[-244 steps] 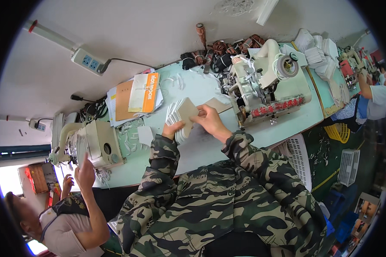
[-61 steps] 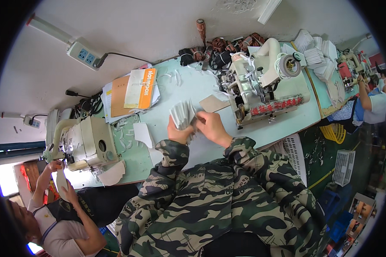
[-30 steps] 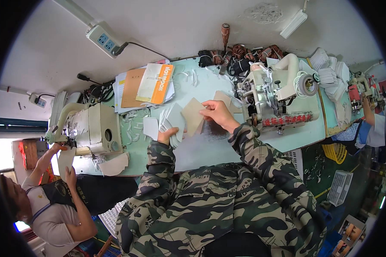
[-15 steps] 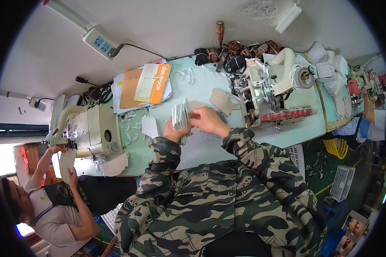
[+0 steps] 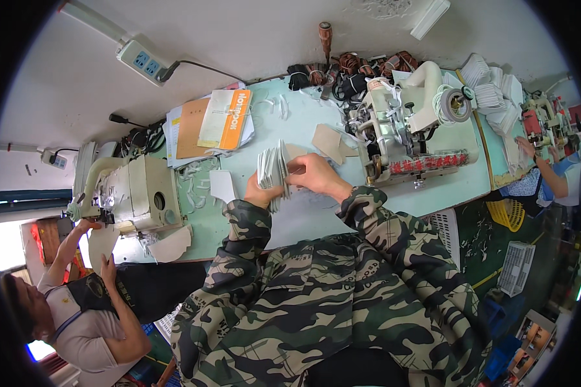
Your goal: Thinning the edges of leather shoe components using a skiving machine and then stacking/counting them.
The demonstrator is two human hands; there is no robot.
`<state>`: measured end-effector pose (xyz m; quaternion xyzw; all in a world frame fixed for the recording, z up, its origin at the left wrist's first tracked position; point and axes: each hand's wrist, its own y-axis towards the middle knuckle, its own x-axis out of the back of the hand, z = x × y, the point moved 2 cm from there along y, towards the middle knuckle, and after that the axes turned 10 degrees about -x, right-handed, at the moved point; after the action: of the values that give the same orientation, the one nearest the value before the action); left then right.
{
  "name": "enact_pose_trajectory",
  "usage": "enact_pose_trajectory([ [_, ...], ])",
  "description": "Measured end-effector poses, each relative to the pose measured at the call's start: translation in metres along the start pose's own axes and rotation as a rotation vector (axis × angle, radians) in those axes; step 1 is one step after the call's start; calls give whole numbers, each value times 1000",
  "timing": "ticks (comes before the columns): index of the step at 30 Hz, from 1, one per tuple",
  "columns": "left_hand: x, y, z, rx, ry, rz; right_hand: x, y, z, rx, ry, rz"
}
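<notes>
A stack of thin white flat pieces stands on edge in front of me, held above the pale green worktable. My left hand is closed round its lower left side. From the right, my right hand has its fingers bent against the stack's right edge, pinching the pieces there. The fingertips are partly hidden behind the pieces. Just left of my left hand lies a loose white piece, and beyond my right hand lie beige flat pieces.
A cream machine stands on the right, with screwdriver and dark bundles behind it. Papers and a notebook lie back left. At left a co-worker holds a flat piece at another machine. White stacks lie far right.
The pieces in my left hand now look more fanned apart at the top. My right hand stays at their right edge. At far right, another person's arm has reached toward the table.
</notes>
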<state>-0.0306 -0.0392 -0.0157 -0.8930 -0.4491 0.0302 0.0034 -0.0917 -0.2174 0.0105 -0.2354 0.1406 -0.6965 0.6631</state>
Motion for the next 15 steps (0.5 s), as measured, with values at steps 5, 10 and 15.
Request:
enact_pose_trajectory([
  [5,-2,0,-1,28,-18,2,-1,-4,2,30,-17,3],
  [10,-9,-1,-2,46,-89,-42,-3,-7,0,21,9,-4],
  [15,-21,-1,0,-64,78,-81,-5,-12,-3,80,-79,-96],
])
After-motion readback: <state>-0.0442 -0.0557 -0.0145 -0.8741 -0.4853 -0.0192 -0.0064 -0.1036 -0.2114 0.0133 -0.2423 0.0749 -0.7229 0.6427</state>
